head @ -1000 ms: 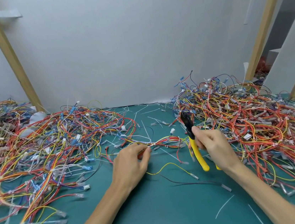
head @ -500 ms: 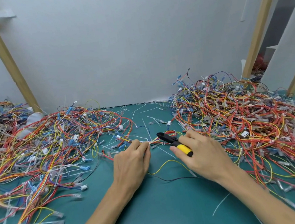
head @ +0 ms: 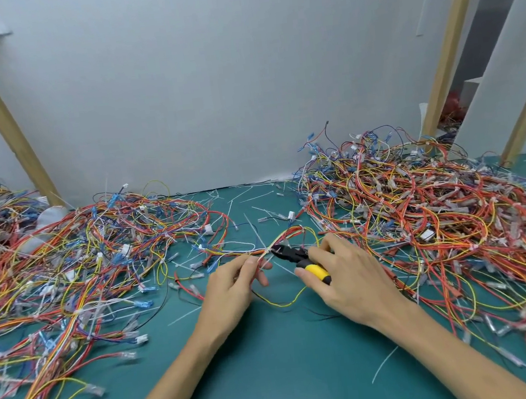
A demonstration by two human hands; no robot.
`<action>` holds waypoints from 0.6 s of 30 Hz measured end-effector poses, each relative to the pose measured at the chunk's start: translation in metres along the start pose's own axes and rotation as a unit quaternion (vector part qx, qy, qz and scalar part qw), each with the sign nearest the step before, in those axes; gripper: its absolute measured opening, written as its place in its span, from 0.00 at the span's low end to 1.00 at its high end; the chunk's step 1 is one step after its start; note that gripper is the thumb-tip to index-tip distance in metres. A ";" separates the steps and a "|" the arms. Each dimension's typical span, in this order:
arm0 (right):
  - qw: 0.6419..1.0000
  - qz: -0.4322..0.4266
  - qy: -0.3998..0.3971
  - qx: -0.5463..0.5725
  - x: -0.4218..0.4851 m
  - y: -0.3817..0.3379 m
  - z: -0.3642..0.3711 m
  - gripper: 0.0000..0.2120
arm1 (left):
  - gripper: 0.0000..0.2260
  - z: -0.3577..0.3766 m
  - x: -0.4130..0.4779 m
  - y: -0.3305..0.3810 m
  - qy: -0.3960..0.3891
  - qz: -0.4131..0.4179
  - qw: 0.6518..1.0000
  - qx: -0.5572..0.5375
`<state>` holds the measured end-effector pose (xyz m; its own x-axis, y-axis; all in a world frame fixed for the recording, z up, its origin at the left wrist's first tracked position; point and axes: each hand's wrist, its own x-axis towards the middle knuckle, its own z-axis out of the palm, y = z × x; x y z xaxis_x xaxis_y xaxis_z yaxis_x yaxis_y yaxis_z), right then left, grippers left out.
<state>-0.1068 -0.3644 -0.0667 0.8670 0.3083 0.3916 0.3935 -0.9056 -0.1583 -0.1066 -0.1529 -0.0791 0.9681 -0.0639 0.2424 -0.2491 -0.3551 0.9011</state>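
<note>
Cutters (head: 291,254) gripped in right hand (head: 347,278) meet wire bundle (head: 245,252) pinched by left hand (head: 232,286) (left heap (head: 97,262), right heap (head: 422,213) seemingly await).

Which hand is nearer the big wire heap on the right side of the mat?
Right. The right hand, gripping the yellow-handled cutters, sits at the left edge of the heap; the left hand pinches a wire bundle farther left, beyond the cutters.
</note>
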 end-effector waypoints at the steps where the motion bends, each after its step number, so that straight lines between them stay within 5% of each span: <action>1: 1.000 -0.002 0.004 0.007 0.000 0.001 0.000 0.17 | 0.14 -0.002 0.000 0.002 -0.020 -0.021 0.999 -0.035; 9: 0.999 -0.027 0.020 0.022 0.001 0.002 -0.002 0.15 | 0.10 -0.009 -0.004 0.014 -0.170 -0.165 0.933 -0.271; 18: 0.999 -0.020 0.025 0.042 0.003 0.008 -0.004 0.16 | 0.11 0.002 -0.005 0.013 -0.063 -0.064 0.982 -0.166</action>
<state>-0.1024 -0.3724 -0.0634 0.8340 0.3270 0.4444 0.4540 -0.8644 -0.2161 -0.1150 -0.1589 -0.0693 0.9827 -0.1605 0.0927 -0.1013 -0.0460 0.9938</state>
